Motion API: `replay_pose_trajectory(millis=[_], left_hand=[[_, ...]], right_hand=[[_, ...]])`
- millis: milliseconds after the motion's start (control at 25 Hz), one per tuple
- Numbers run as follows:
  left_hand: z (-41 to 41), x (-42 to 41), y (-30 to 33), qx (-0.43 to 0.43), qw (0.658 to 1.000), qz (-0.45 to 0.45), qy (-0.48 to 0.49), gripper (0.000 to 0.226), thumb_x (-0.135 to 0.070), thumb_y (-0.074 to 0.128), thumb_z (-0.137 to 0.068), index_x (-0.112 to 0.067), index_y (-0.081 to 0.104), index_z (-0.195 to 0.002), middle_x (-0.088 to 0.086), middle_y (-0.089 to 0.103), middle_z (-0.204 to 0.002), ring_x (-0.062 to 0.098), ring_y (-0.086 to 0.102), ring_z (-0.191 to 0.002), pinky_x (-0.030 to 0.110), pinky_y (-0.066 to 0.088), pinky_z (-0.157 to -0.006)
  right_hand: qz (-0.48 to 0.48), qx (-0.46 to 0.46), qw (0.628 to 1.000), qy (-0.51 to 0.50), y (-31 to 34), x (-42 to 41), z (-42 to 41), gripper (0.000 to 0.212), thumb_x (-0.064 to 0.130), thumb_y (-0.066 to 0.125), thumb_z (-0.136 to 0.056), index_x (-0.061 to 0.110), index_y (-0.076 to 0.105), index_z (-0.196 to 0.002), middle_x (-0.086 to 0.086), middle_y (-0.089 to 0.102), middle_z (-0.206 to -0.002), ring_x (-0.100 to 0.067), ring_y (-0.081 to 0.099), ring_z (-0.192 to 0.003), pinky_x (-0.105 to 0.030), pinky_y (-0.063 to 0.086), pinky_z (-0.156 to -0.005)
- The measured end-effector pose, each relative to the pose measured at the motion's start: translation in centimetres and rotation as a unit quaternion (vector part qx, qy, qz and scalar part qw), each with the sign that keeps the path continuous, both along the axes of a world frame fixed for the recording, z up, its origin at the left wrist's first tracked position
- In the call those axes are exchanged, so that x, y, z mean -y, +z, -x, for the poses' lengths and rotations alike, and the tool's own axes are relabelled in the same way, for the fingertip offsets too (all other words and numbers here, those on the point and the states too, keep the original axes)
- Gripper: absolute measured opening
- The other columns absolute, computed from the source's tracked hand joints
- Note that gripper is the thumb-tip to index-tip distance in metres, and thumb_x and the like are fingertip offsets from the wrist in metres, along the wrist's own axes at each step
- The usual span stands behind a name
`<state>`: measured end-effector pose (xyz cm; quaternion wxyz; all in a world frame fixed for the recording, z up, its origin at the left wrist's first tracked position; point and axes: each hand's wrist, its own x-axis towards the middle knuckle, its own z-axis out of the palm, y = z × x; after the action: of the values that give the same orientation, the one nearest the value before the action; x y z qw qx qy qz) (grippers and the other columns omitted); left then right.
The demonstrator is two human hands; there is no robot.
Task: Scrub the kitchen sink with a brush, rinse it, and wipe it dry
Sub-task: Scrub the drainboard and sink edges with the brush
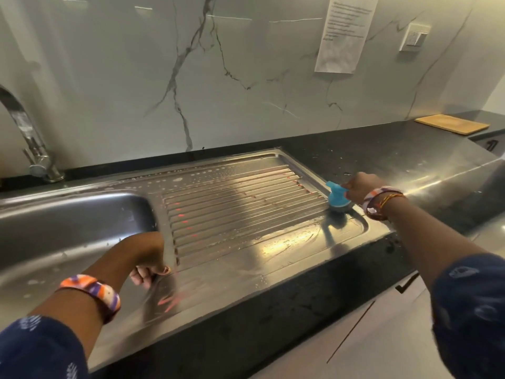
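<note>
A stainless steel sink [68,225] fills the left, with a ribbed drainboard [240,203] to its right, wet and dotted with suds. My right hand [358,186] grips a blue brush [337,196] whose head presses on the drainboard's far right corner. My left hand [150,261] hangs over the front corner of the basin where it meets the drainboard, fingers curled over the sink's rim. Both wrists wear coloured bangles.
A chrome tap [30,140] rises at the back left. Black countertop [382,157] surrounds the sink, with a wooden board [452,124] at the far right. A marble wall behind carries a paper notice [344,34] and a switch [414,38]. Cabinet fronts [369,337] lie below.
</note>
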<state>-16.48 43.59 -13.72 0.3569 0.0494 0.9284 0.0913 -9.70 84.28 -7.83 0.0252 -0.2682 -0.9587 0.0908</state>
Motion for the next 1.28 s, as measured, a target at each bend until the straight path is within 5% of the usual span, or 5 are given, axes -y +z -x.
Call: replay_pose_trajectory(millis=[320, 520, 1000, 1120, 1280], left_hand=[[-0.4, 0.5, 0.0, -0.027, 0.995, -0.078, 0.062, 0.018, -0.007, 0.060, -0.091, -0.003, 0.053, -0.075, 0.010, 0.063, -0.069, 0.009, 0.062, -0.044, 0.020, 0.052, -0.045], [0.0, 0.3, 0.1, -0.014, 0.996, -0.059, 0.071, 0.019, -0.009, 0.058, -0.093, -0.002, 0.053, -0.075, 0.012, 0.064, -0.074, 0.014, 0.062, -0.057, 0.020, 0.051, -0.047], [-0.3, 0.9, -0.7, -0.016, 0.986, -0.111, 0.120, 0.021, -0.009, 0.062, -0.090, 0.001, 0.052, -0.075, 0.023, 0.063, -0.096, 0.019, 0.059, -0.060, 0.026, 0.053, -0.057], [-0.3, 0.7, -0.7, 0.002, 0.985, -0.114, 0.132, 0.022, -0.009, 0.061, -0.091, 0.001, 0.051, -0.073, 0.022, 0.062, -0.098, 0.019, 0.057, -0.061, 0.028, 0.053, -0.064], [-0.3, 1.3, -0.9, 0.020, 0.974, -0.142, 0.177, 0.021, -0.012, 0.065, -0.088, -0.001, 0.054, -0.074, 0.013, 0.060, -0.076, 0.017, 0.057, -0.063, 0.027, 0.051, -0.062]], right_hand=[[0.046, 0.005, 0.999, -0.009, 0.0, 0.1, 0.7, 0.030, 0.020, 0.057, -0.091, 0.002, 0.064, -0.114, -0.010, 0.065, -0.092, -0.018, 0.056, -0.070, -0.025, 0.049, -0.063], [0.091, -0.006, 0.996, -0.015, 0.2, 1.0, 0.8, 0.017, 0.019, 0.055, -0.093, 0.005, 0.065, -0.094, -0.010, 0.062, -0.084, -0.018, 0.051, -0.068, -0.025, 0.042, -0.061], [0.100, -0.021, 0.994, -0.036, -0.3, 2.6, 1.8, 0.028, 0.019, 0.053, -0.094, 0.000, 0.063, -0.111, -0.010, 0.058, -0.081, -0.022, 0.054, -0.069, -0.025, 0.040, -0.055], [0.041, -0.059, 0.994, -0.077, -0.7, 6.0, 1.1, 0.035, 0.023, 0.055, -0.092, -0.003, 0.059, -0.115, -0.021, 0.063, -0.109, -0.033, 0.061, -0.098, -0.033, 0.047, -0.078], [0.108, -0.034, 0.987, 0.118, -1.1, 16.4, 1.1, 0.034, 0.022, 0.049, -0.094, 0.001, 0.063, -0.117, -0.018, 0.065, -0.114, -0.029, 0.061, -0.100, -0.028, 0.043, -0.076]])
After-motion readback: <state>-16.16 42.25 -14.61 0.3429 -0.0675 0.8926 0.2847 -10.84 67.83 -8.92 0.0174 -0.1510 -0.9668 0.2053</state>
